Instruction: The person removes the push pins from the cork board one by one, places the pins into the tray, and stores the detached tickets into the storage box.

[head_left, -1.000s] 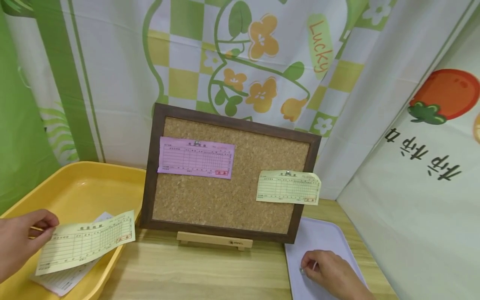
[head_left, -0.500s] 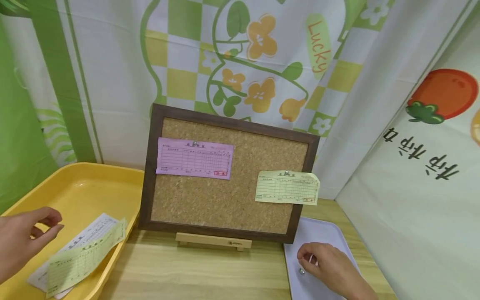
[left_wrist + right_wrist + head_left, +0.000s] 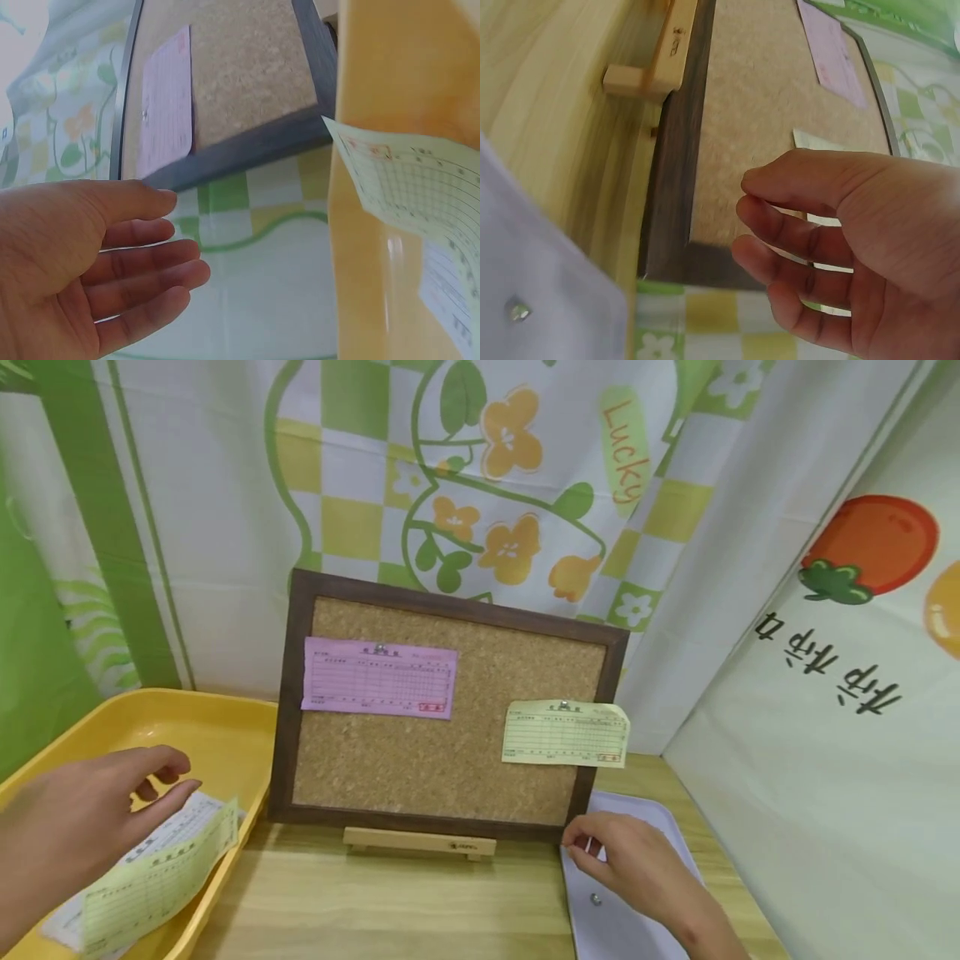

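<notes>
Head view: left hand [image 3: 75,831] and right hand [image 3: 630,864], well apart.
Left hand: thumb and fingers apart, empty, above the tub [image 3: 210,735].
Right hand: empty, fingers loosely bent, thumb near forefinger, above the tray [image 3: 618,939].
Slips: yellow slip [image 3: 161,889] partly over a white slip [image 3: 180,822], in the tub.
Pin [image 3: 596,900]: on the tray.
Board [image 3: 420,768]: on a stand [image 3: 405,842]; pink slip [image 3: 378,681] upper left, second yellow slip [image 3: 566,735] right, overlapping the frame.
Curtain [image 3: 225,527]: behind.
</notes>
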A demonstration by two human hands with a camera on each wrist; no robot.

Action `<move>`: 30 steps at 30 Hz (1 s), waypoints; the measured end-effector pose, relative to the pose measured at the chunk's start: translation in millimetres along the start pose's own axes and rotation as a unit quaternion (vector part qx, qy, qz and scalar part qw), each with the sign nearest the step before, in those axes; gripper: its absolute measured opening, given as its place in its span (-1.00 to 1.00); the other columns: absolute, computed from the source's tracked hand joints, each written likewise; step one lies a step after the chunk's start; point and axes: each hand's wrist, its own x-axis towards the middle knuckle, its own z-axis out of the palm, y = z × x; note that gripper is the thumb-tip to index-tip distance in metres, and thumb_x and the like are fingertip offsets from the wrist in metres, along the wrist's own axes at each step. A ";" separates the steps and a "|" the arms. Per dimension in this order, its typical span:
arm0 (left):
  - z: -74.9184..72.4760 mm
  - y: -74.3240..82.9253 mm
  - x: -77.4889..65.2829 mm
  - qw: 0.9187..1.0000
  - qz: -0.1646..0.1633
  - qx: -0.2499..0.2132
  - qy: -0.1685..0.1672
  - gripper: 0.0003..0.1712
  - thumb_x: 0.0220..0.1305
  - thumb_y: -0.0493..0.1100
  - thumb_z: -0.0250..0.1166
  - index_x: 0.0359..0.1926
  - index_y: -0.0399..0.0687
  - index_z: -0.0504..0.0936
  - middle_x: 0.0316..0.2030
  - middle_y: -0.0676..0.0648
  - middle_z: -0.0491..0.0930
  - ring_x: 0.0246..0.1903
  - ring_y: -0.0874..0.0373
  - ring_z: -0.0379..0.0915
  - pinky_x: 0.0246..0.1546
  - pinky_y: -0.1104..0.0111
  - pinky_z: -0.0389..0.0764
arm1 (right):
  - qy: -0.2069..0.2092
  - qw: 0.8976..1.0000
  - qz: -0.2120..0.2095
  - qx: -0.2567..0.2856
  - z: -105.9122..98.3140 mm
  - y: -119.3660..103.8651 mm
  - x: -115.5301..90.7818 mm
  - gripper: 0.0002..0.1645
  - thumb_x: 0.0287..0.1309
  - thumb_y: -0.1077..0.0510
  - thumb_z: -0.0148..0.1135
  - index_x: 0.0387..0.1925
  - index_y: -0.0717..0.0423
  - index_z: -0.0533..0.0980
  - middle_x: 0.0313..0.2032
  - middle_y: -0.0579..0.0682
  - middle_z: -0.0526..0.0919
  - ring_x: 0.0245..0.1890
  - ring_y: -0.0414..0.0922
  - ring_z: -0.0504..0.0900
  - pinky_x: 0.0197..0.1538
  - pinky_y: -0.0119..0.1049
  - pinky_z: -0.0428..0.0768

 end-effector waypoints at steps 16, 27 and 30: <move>14.0 27.8 57.4 0.985 0.123 0.020 0.116 -0.16 0.55 0.43 -0.32 -0.20 -0.10 0.65 -0.46 -0.01 0.67 -0.77 0.19 0.37 -0.83 0.44 0.04 | 0.059 0.993 -0.102 0.000 -4.5 -41.0 58.2 -0.95 0.36 0.06 0.36 -0.20 -0.11 0.68 -0.32 -0.35 0.66 -0.38 -0.43 0.57 -0.35 -0.42 0.59; 36.6 27.6 101.0 0.973 0.175 0.001 0.151 -0.58 0.30 -0.02 0.27 0.00 -0.26 0.67 -0.33 -0.17 0.63 -0.67 0.06 0.41 -0.79 0.35 0.20 | 0.154 0.977 -0.147 -0.026 -14.9 -65.9 117.9 -0.82 0.34 0.11 0.37 -0.07 0.05 0.69 -0.24 -0.17 0.73 -0.35 -0.25 0.67 -0.40 -0.35 0.57; 42.2 28.4 108.3 0.970 0.181 -0.001 0.163 -0.57 0.20 -0.10 0.35 0.01 -0.29 0.68 -0.31 -0.20 0.62 -0.58 -0.01 0.50 -0.77 0.27 0.32 | 0.181 0.967 -0.176 -0.030 -15.5 -70.1 133.2 -0.82 0.34 0.14 0.37 -0.07 0.09 0.68 -0.24 -0.12 0.73 -0.35 -0.22 0.68 -0.39 -0.36 0.58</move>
